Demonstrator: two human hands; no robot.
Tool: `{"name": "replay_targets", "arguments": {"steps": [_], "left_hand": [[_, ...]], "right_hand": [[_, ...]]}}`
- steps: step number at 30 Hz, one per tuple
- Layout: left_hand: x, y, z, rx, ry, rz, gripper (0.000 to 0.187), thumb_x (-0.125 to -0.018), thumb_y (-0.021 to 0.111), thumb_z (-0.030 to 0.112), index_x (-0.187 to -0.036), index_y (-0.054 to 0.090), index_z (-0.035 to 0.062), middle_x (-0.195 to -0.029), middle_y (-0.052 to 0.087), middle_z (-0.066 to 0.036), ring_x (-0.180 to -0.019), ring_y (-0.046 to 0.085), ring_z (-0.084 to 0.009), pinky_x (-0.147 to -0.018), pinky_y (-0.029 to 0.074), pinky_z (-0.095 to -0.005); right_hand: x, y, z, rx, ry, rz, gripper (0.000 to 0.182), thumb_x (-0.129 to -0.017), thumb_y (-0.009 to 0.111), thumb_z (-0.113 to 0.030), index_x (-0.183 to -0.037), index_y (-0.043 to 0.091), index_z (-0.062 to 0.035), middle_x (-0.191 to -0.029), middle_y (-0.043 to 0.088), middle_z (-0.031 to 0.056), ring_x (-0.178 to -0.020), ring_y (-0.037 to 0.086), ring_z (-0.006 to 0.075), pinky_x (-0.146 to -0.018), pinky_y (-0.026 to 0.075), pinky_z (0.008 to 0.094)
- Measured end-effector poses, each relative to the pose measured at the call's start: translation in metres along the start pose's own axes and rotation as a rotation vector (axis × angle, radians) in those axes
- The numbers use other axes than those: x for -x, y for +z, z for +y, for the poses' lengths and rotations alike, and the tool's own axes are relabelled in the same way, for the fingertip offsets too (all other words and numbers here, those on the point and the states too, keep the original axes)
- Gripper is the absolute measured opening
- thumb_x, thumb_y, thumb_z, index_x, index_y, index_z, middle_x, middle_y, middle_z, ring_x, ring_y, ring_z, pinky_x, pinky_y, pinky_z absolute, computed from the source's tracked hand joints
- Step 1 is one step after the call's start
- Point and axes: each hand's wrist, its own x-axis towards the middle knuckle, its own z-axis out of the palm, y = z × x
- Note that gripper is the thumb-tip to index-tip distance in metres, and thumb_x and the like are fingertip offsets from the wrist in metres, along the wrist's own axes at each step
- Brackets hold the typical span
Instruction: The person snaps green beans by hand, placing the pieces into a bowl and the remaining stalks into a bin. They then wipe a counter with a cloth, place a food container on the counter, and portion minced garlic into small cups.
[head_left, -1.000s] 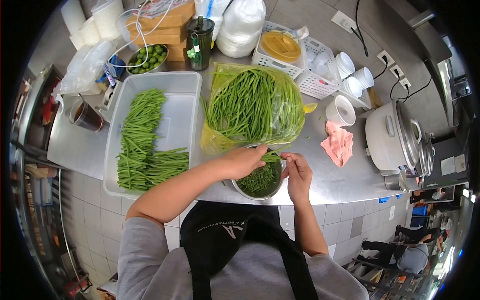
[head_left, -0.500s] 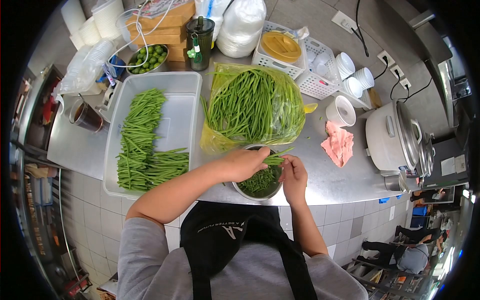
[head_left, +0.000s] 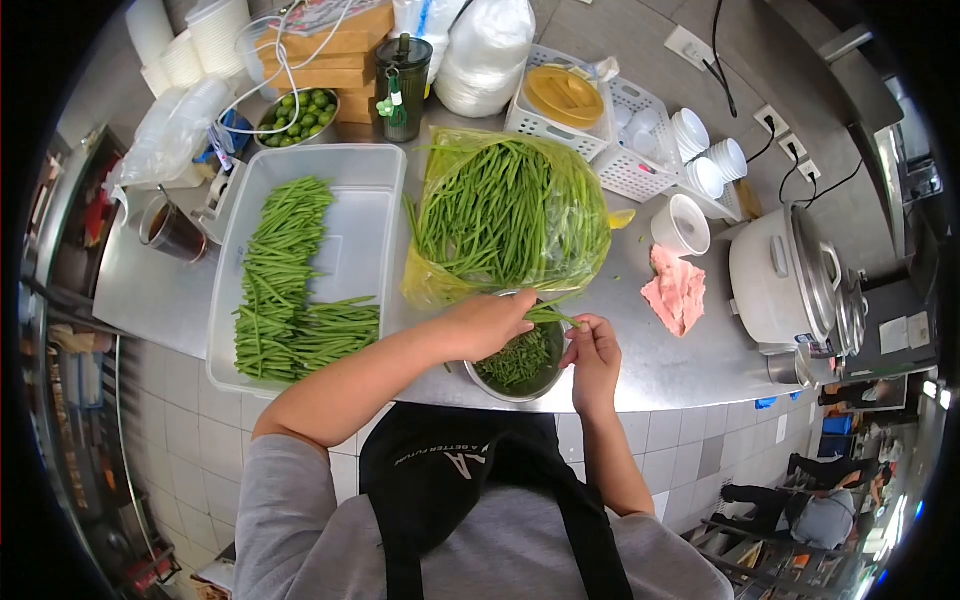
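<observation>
Over the bowl (head_left: pixel 546 385), the left hand (head_left: pixel 488 326) clasps green beans (head_left: pixel 549 314), the right hand (head_left: pixel 596 350) pinching one.

A shiny metal counter (head_left: pixel 640 375) stretches across in front of the worker here. A clear plastic tub (head_left: pixel 362 225) sits left of the middle, reaching the front edge, with a yellow plastic bag (head_left: pixel 428 287) just beside it. Nearer the front edge stands a steel bowl (head_left: pixel 552 380). Over to the right lie a crumpled pink cloth (head_left: pixel 674 290), a white round container (head_left: pixel 676 240) and a bulky white cooker (head_left: pixel 765 275); off left, a glass of dark drink (head_left: pixel 178 238). Behind the tub stands a dark lidded tumbler (head_left: pixel 403 95).
</observation>
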Motion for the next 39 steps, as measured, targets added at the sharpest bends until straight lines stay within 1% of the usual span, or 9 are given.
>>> {"name": "replay_targets", "arguments": {"steps": [2, 5, 8, 11, 14, 17, 21, 28, 39], "left_hand": [[0.000, -0.002, -0.001, -0.007, 0.037, -0.009, 0.030, -0.092, 0.048, 0.029, -0.100, 0.036, 0.0020, -0.082, 0.060, -0.023, -0.078, 0.057, -0.0433, -0.066, 0.044, -0.0481], [0.000, -0.011, 0.007, 0.121, -0.025, -0.240, 0.031, -0.092, 0.049, 0.029, -0.101, 0.039, 0.0006, -0.082, 0.061, -0.021, -0.080, 0.060, -0.0393, -0.069, 0.044, -0.0465], [-0.001, -0.002, -0.003, 0.172, 0.010, -0.248, 0.032, -0.091, 0.050, 0.031, -0.105, 0.040, 0.0039, -0.078, 0.060, -0.020, -0.077, 0.059, -0.0385, -0.066, 0.044, -0.0450], [-0.005, 0.008, -0.015, 0.082, 0.097, -0.114, 0.030, -0.091, 0.049, 0.030, -0.104, 0.040, 0.0042, -0.078, 0.059, -0.019, -0.077, 0.058, -0.0388, -0.066, 0.043, -0.0462], [-0.001, -0.006, 0.009, 0.031, 0.007, -0.160, 0.029, -0.092, 0.048, 0.029, -0.101, 0.040, 0.0032, -0.080, 0.059, -0.020, -0.078, 0.057, -0.0408, -0.066, 0.042, -0.0476], [0.000, -0.001, 0.009, 0.010, 0.004, -0.043, 0.027, -0.092, 0.048, 0.028, -0.098, 0.040, 0.0028, -0.082, 0.059, -0.021, -0.080, 0.056, -0.0418, -0.067, 0.042, -0.0487], [0.001, 0.000, -0.001, -0.026, 0.023, 0.034, 0.026, -0.092, 0.048, 0.027, -0.097, 0.040, 0.0019, -0.081, 0.060, -0.023, -0.080, 0.057, -0.0422, -0.067, 0.042, -0.0499], [0.002, 0.000, 0.002, -0.168, 0.021, 0.039, 0.022, -0.090, 0.048, 0.020, -0.095, 0.041, 0.0002, -0.076, 0.060, -0.023, -0.075, 0.059, -0.0420, -0.063, 0.045, -0.0486], [0.002, 0.005, -0.003, -0.289, 0.070, 0.101, 0.015, -0.084, 0.044, 0.010, -0.095, 0.043, 0.0003, -0.074, 0.062, -0.020, -0.070, 0.062, -0.0379, -0.059, 0.048, -0.0466]], "right_hand": [[0.001, 0.002, 0.001, 0.017, 0.031, 0.005, 0.011, -0.093, 0.045, -0.005, -0.097, 0.055, -0.0019, -0.080, 0.053, 0.0055, -0.061, 0.051, 0.0119, -0.051, 0.043, 0.0232], [-0.001, 0.004, 0.011, 0.520, -0.397, 0.024, 0.010, -0.089, 0.049, -0.001, -0.095, 0.057, -0.0023, -0.079, 0.053, 0.0088, -0.063, 0.053, 0.0206, -0.053, 0.043, 0.0299], [0.001, 0.012, -0.007, 0.701, -0.608, -0.040, 0.010, -0.086, 0.051, 0.000, -0.093, 0.058, -0.0029, -0.079, 0.053, 0.0116, -0.061, 0.052, 0.0278, -0.055, 0.042, 0.0352], [-0.003, 0.006, -0.002, 0.718, -0.626, -0.136, 0.008, -0.087, 0.052, -0.001, -0.093, 0.057, -0.0023, -0.078, 0.054, 0.0083, -0.061, 0.053, 0.0212, -0.054, 0.043, 0.0323], [-0.003, 0.002, 0.005, -0.012, 0.118, -0.101, 0.006, -0.087, 0.054, -0.002, -0.093, 0.057, -0.0018, -0.079, 0.056, 0.0052, -0.060, 0.052, 0.0121, -0.052, 0.043, 0.0265], [-0.009, -0.003, 0.002, -0.450, 0.239, 0.004, 0.010, -0.087, 0.056, -0.002, -0.097, 0.058, -0.0011, -0.080, 0.056, 0.0023, -0.059, 0.049, 0.0050, -0.050, 0.042, 0.0204], [0.004, -0.002, -0.007, 0.317, -0.225, -0.082, 0.026, -0.078, 0.063, 0.003, -0.103, 0.060, -0.0033, -0.084, 0.057, 0.0039, -0.058, 0.050, 0.0085, -0.050, 0.042, 0.0196], [0.003, 0.011, -0.014, 0.872, -0.925, 0.067, 0.032, -0.071, 0.068, 0.000, -0.102, 0.065, -0.0071, -0.089, 0.058, 0.0058, -0.068, 0.057, 0.0190, -0.055, 0.045, 0.0277], [-0.002, 0.022, -0.014, 1.014, -1.022, -0.045, 0.020, -0.069, 0.065, 0.001, -0.088, 0.061, -0.0059, -0.082, 0.056, 0.0068, -0.066, 0.055, 0.0242, -0.055, 0.043, 0.0322]]}}
